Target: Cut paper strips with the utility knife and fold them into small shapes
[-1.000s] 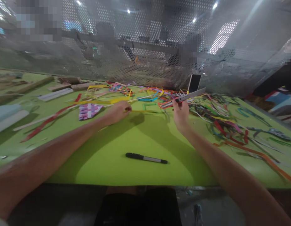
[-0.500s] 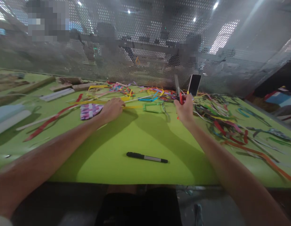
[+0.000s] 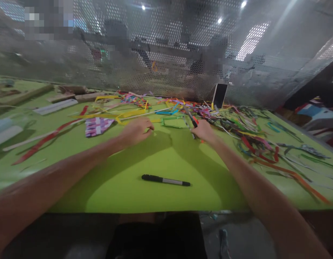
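Observation:
My right hand [image 3: 204, 131] is closed around the red-and-black handles of a pair of scissors [image 3: 188, 114], its blades slanting up and to the left. My left hand [image 3: 136, 130] is a little above the table, fingers curved with a gap at the tips and nothing visible in them. Just behind it runs a yellow strip [image 3: 130, 114]. A flat green strip frame [image 3: 174, 122] lies between the two hands. Left of my left hand is a woven purple-and-white piece [image 3: 98, 126]. Closer to me, a black marker pen [image 3: 165, 180] rests on the green table [image 3: 155, 199].
A phone [image 3: 219, 95] leans upright at the back against a perforated metal screen [image 3: 166, 54]. Tangled colored strips [image 3: 252, 138] spread along the right. Long red strips [image 3: 50, 136] and a white bar [image 3: 56, 107] lie at left. Another person's arm [image 3: 312, 86] shows at far right.
The scissors have tipped from upright to slanting left as my right hand came down and inward. My left hand has shifted right, away from the woven piece.

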The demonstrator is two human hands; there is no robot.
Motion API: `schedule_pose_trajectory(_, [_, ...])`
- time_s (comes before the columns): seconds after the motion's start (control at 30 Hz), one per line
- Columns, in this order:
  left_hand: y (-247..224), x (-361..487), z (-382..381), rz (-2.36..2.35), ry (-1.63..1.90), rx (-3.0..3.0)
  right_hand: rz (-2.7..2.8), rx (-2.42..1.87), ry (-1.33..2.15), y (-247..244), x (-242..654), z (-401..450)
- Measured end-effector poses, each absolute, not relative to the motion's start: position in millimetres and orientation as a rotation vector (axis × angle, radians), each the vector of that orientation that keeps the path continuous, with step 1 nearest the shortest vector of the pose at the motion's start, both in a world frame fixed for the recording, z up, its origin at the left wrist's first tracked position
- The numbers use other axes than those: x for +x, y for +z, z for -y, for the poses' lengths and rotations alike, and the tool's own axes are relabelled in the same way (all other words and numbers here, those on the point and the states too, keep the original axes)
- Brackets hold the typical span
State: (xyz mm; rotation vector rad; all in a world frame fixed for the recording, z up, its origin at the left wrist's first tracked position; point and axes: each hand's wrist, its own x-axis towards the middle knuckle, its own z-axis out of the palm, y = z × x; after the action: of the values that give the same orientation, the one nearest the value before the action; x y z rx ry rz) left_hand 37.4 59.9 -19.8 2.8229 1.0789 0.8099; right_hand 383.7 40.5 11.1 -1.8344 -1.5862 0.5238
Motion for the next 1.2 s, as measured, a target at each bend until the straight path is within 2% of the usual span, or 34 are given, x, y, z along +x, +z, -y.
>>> schedule_pose_trajectory(0.23, [-9, 57, -25, -0.774, 0.833, 2.864, 1.352, -1.455, 0.539, 29, 356, -20])
schedule_pose_trajectory(0.5, [9, 63, 4, -0.632, 1.161, 3.09, 1.716, -1.158, 1.119, 39, 321, 17])
schedule_pose_trajectory(0.7, [12, 69, 21, -0.363, 1.185, 3.268, 1.818, -1.1, 1.301, 34, 314, 20])
schedule_pose_trajectory(0.97, [1, 73, 21, -0.428, 0.764, 3.184, 1.749, -1.125, 1.419, 11, 297, 25])
schedule_pose_trajectory(1.2, [-16, 72, 14, -0.516, 1.057, 2.885, 1.575, -1.212, 1.433, 2, 296, 26])
